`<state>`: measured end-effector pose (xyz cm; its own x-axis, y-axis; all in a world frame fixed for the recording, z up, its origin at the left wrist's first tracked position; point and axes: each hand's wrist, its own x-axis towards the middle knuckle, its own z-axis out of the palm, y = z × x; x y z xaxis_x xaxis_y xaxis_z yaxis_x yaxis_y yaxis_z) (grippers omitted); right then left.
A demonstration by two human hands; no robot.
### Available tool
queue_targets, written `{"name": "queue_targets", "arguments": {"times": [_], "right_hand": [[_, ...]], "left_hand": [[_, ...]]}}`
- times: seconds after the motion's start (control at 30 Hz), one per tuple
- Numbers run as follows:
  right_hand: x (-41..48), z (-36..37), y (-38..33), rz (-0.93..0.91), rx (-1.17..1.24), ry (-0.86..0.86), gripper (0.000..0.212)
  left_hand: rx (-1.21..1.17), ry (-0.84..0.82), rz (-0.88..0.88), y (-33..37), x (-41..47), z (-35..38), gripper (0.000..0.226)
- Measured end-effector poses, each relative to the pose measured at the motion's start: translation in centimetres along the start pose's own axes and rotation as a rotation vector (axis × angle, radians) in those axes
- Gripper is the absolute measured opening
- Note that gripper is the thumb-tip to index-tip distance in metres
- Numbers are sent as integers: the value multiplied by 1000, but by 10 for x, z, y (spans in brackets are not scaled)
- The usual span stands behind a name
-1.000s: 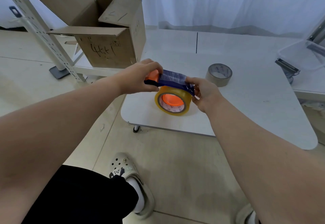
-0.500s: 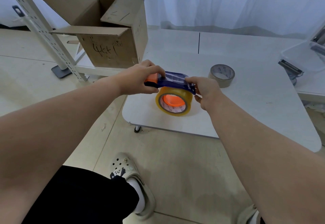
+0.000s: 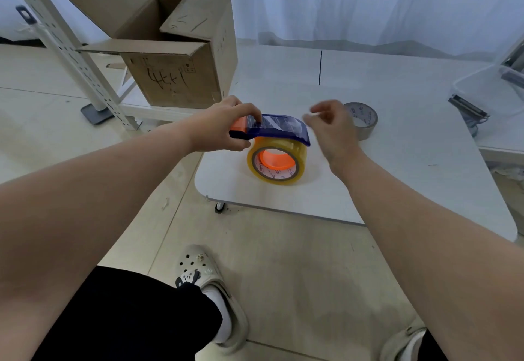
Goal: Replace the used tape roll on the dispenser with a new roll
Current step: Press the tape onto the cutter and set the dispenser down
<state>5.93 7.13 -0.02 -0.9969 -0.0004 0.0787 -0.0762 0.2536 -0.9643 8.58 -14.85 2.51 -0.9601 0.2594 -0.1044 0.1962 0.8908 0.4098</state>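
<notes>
White curtains [image 3: 368, 0] hang behind a white tabletop [image 3: 411, 168], and a blue dispenser [image 3: 283, 128] with an orange handle stands near its front corner. The new roll [image 3: 283, 145], yellowish and clear, is mounted under the dispenser on an orange hub; red print rings its core, too small to read. The left hand [image 3: 221, 128] grips the dispenser's handle end. The right hand [image 3: 334, 128] hovers just beyond the dispenser's front tip, its fingers curled and blurred; whether they pinch tape I cannot tell. Behind that hand, past the dispenser, lies the used roll [image 3: 367, 122], its printed lettering illegible. Left of the dispenser stands an open cardboard box [image 3: 175, 77] with a black scrawl resembling "4+1".
</notes>
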Motion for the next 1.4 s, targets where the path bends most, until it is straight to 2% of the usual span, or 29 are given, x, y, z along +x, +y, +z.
{"name": "queue_targets", "arguments": {"times": [0.07,0.1,0.3,0.43,0.57,0.77,0.93,1.03,1.17,1.3,1.4], "right_hand": [[-4,5,-3,-353,-306,-144,23],[-6,6,-4,-458,-441,-213,32],[-10,3,-5,-649,-829,-346,62],[-14,3,3,-693,-1039,-324,55],[-16,3,7,-580,-909,-245,48],[-11,-15,3,-435,-793,-217,39],[13,-59,-19,-372,-824,-170,36],[33,-97,-25,-284,-829,-92,33],[52,-143,-9,-77,-831,84,23],[56,-179,12,170,-905,124,22],[64,-194,26,246,-895,137,25]], "left_hand": [[5,1,2,2,1,0,50],[6,1,3,3,2,0,50],[-8,2,1,6,2,-1,50],[-21,-2,3,9,1,-2,49],[-123,38,14,20,2,-4,51],[-355,97,-18,38,13,-4,69],[-532,252,-44,71,43,-1,75],[-614,392,-54,97,71,4,66],[-546,426,-36,127,95,17,52],[-337,320,-12,136,109,38,50],[-135,208,-9,136,125,51,49]]}}
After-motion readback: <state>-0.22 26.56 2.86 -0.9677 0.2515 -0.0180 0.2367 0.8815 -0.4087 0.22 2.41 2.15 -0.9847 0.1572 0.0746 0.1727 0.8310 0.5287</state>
